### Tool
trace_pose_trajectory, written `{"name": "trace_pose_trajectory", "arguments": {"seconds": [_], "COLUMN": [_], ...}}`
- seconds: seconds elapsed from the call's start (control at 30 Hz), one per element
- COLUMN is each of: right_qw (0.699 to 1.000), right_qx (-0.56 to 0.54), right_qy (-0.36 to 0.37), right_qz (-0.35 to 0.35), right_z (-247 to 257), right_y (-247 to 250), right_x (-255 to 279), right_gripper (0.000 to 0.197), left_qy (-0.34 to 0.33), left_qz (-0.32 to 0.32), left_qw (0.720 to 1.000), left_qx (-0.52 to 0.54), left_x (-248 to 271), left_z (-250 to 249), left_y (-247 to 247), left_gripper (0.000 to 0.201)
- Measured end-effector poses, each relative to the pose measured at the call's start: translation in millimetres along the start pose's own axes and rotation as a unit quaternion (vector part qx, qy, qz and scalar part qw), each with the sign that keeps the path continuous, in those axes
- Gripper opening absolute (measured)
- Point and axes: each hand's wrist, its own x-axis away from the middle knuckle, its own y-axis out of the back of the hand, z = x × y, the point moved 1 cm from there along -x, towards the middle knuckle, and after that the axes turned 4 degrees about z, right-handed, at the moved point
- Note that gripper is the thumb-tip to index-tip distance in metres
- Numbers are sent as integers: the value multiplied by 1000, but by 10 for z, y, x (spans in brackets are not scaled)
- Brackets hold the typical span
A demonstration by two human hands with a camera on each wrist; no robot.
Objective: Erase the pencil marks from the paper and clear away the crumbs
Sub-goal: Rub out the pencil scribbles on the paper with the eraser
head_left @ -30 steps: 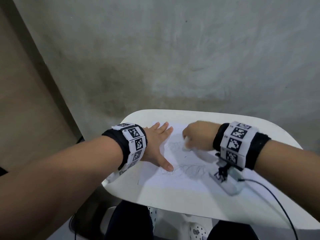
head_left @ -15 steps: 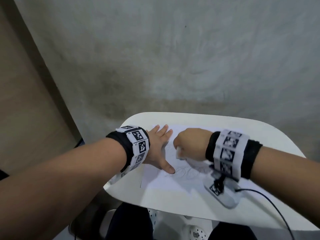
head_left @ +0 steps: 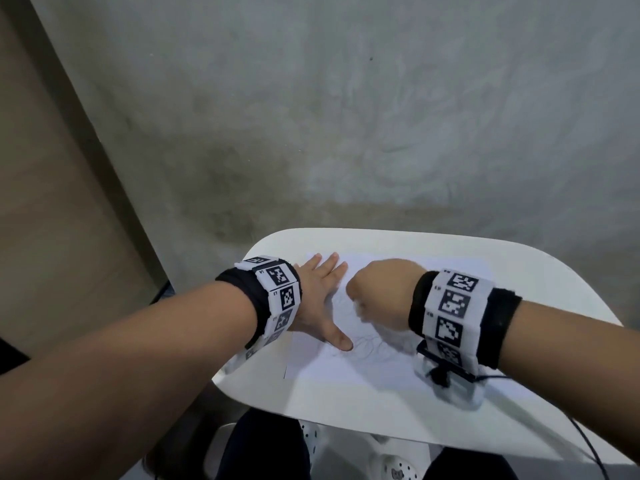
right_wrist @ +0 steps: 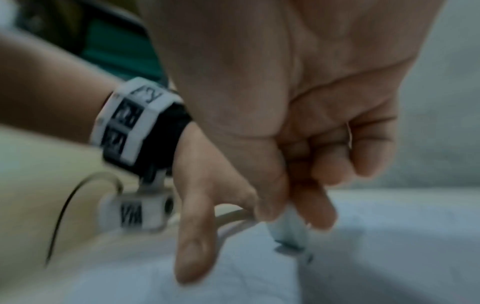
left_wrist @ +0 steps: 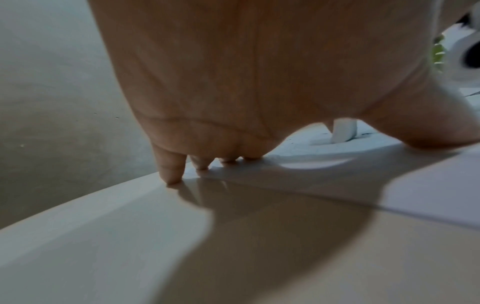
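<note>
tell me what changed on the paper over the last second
The right hand, gripping the white eraser, slid leftward across the paper toward the left hand, rubbing over the pencil scribbles. Nothing was picked up or let go. The left hand stayed flat, fingers spread, pressing the sheet down on the white table, and the paper kept its place.

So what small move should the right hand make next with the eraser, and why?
Probably rub the eraser toward the near scribbles by the left thumb. The right hand pinches it on the paper, the left hand presses flat, and those marks remain.
</note>
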Motion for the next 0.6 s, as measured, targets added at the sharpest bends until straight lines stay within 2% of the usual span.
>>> {"name": "trace_pose_trajectory", "arguments": {"seconds": [0.07, 0.1, 0.13, 0.2, 0.23, 0.27, 0.3, 0.33, 0.4, 0.5, 0.6], "right_qw": [988, 961, 909, 744, 674, 642, 638, 647, 671, 723, 745], "right_qx": [-156, -277, -415, -664, -734, -762, -765, -757, -737, -686, -661], "right_qy": [9, -7, -33, -71, -81, -86, -88, -87, -88, -85, -87], "right_qz": [21, 17, 8, -1, 0, 3, 6, 5, 5, 17, 15], "right_z": [-112, -283, -472, -710, -773, -806, -823, -844, -890, -949, -983], "right_y": [-36, -61, -112, -285, -367, -429, -470, -501, -516, -528, -542], "right_x": [29, 34, 46, 102, 133, 166, 193, 199, 240, 332, 386], "right_gripper": [10, 10, 11, 19, 21, 23, 24, 24, 25, 28, 28], "left_qy": [-4, -6, -7, -5, -5, -5, -6, -9, -16, -28, -30], "left_qz": [0, 1, 1, 1, 2, 3, 4, 4, 2, -2, 8], "left_qw": [1000, 1000, 1000, 1000, 1000, 1000, 1000, 1000, 1000, 999, 999], "left_qx": [6, 8, 7, -1, -7, -14, -18, -18, -13, -26, -43], "left_x": [-6, -4, 2, 5, 5, 1, -6, -13, -29, -60, -61], "left_z": [6, 13, 21, 21, 13, -4, -26, -56, -125, -188, -136], "left_y": [-11, -10, -11, -8, 0, 12, 19, 27, 45, 89, 129], "left_gripper": [133, 133, 133, 133, 133, 133, 133, 134, 133, 132, 131]}}
